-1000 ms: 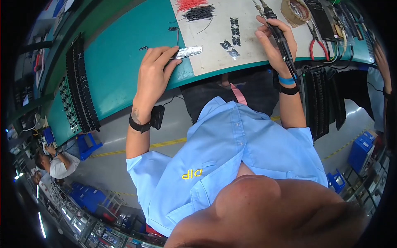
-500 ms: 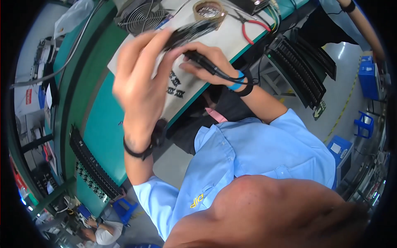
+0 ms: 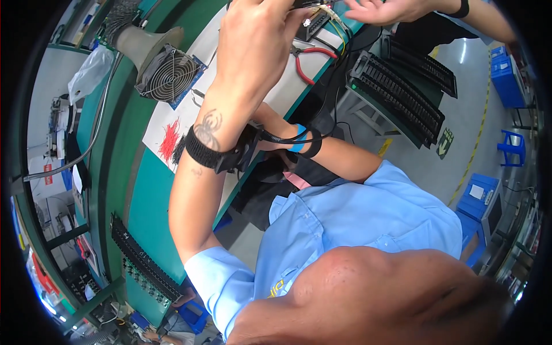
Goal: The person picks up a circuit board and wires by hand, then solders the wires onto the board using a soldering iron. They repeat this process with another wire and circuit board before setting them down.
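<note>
My left hand (image 3: 253, 43) reaches to the far edge of the view, where its upper fingers are cut off. Its fingers are bent, and a small silvery bit (image 3: 307, 23) shows at the thumb tip; what else they grip is out of sight. My right hand (image 3: 269, 118) is mostly hidden behind my left wrist. From it runs the cable end of a black corded hand tool (image 3: 268, 136), its body covered by my left arm. Another person's open hand (image 3: 391, 10) extends in from the upper right, apart from my left fingers.
Red-handled pliers (image 3: 310, 62) lie right of my left hand. Left of my wrist are red wire pieces (image 3: 170, 140) and a dark pile (image 3: 180, 150). A fan (image 3: 171, 75) and a funnel-shaped hood (image 3: 144, 49) stand at the far left. Black racks (image 3: 397, 95) fill the right-hand table.
My left hand has swung away from my right hand to the far edge; the dark bundle it held no longer shows. The other person's hand has come in, and the view has shifted.
</note>
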A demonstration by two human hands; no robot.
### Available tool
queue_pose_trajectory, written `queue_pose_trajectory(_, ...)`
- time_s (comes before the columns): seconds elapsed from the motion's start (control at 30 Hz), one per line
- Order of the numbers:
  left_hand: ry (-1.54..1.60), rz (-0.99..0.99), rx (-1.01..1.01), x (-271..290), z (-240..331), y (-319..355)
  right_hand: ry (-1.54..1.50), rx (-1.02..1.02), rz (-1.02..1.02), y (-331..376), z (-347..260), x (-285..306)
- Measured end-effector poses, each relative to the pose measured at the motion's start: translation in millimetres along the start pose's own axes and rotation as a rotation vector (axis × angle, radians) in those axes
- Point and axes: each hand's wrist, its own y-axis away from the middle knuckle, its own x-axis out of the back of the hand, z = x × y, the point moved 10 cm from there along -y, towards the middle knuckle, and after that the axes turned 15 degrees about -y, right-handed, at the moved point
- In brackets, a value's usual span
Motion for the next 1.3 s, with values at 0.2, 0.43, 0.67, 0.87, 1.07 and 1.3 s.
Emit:
queue_pose_trajectory(0.2, 0.133, -0.074, -0.028, -19.6, 3.9, -1.9, -0.522, -0.198, -0.122, 10.2, 16.3, -15.7)
queue_pose_trajectory(0.43, -0.042, 0.124, 0.039, -12.9, 31.3, 20.4, -0.47, -0.508, 0.046, 14.7, 22.4, -26.5)
queue_pose_trajectory(0.67, 0.007, -0.142, 0.303, 87.1, 11.9, 193.9, -0.01, -0.135, 0.076, -6.3, -5.1, -14.4)
queue_pose_trajectory(0.87, -0.541, -0.123, 0.944, 214.7, -125.8, 378.9, -0.029, -0.124, 0.037, -6.5, -4.9, -6.0)
queue_pose_trajectory(1.07, -0.688, -0.222, 0.881, 230.9, -142.7, 408.6, 0.005, -0.088, 0.003, -3.8, -7.4, -8.9)
queue_pose_trajectory(1.3, -0.384, -0.133, 1.072, 215.6, -148.3, 406.3, 0.12, -0.036, -0.018, -3.5, -9.6, -4.1)
